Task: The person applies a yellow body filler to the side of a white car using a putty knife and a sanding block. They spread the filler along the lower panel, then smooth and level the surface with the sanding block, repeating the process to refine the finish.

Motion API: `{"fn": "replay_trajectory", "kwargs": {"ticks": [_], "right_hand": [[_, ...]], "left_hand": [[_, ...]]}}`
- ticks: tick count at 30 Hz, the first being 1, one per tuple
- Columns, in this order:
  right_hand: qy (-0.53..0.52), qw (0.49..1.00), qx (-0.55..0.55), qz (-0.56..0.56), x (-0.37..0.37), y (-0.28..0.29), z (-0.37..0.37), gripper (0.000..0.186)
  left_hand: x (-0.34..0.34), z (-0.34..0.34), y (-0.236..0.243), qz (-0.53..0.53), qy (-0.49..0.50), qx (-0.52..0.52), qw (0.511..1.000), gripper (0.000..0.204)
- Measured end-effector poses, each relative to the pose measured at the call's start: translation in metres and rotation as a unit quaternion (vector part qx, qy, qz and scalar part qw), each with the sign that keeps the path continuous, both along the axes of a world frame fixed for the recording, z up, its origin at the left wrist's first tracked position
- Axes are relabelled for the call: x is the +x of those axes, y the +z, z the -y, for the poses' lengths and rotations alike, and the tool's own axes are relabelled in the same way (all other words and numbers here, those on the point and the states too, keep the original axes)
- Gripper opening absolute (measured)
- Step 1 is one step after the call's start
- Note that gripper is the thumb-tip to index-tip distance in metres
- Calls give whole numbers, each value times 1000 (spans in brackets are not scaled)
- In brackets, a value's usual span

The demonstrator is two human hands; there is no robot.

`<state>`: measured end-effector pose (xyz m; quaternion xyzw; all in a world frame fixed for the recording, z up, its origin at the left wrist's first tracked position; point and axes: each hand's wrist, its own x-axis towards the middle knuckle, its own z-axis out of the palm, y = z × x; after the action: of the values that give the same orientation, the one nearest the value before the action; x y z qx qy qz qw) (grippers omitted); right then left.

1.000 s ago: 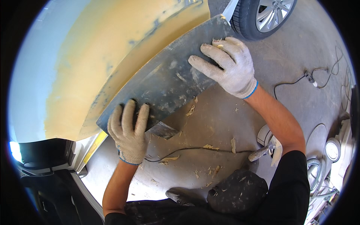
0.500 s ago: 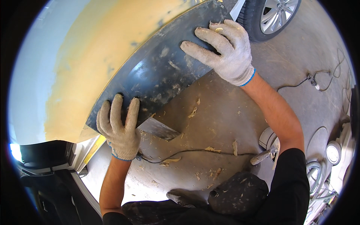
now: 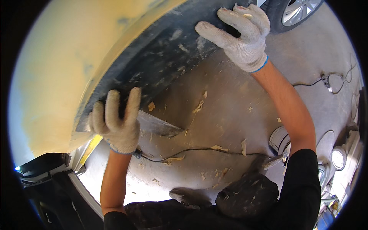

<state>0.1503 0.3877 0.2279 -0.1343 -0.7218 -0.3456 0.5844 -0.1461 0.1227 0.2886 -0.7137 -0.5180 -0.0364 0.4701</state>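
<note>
Under you lies a grey concrete floor littered with paper scraps; a black cable crosses it; sunlight falls bright.

the yellow body panel runs off the upper left of the frame, its top unseen. the wheel at upper right is cut by the edge. the left hand hides part of the dark panel edge; items at lower right are too small to tell.

A car body workshop: filler-coated panel, car wheel, littered concrete floor.
</note>
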Motion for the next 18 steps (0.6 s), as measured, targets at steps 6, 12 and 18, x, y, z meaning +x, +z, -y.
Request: {"fn": "replay_trajectory", "kwargs": {"ticks": [6,12,18], "right_hand": [[25,998,-43,28,-9,-73,-6,49],[9,982,-166,92,20,-66,43,48],[0,983,-164,78,49,-15,82,44]], "left_hand": [[-13,-13,-93,-7,15,26,1000,55],[22,14,-95,135,25,-88,987,66],[55,51,-19,166,-13,-149,975,62]]}}
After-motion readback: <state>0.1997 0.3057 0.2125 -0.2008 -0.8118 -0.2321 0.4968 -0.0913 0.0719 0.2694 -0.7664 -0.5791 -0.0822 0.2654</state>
